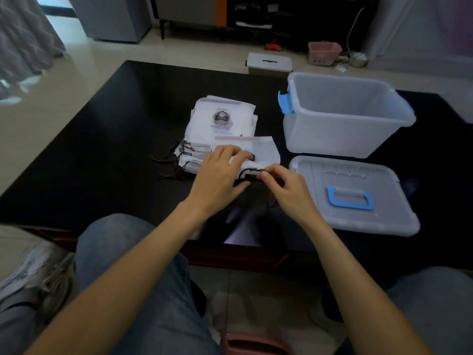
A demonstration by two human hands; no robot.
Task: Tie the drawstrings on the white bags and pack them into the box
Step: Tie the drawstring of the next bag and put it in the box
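Observation:
A stack of white drawstring bags (222,121) with a dark printed logo lies on the black table (102,155), black cords trailing from its near-left end. One white bag (263,149) lies across the stack's near end, its mouth gathered toward me. My left hand (220,175) grips that bunched mouth. My right hand (284,185) pinches the bag's black drawstring (249,171) between thumb and fingertips, just right of the left hand. The translucent plastic box (343,139) with a blue latch stands open to the right; nothing shows inside it.
The box's lid (353,213) with a blue handle lies flat on the table, close to my right hand. My knees sit under the near table edge. On the floor beyond are a small lidded bin (268,63) and a pink basket (323,53).

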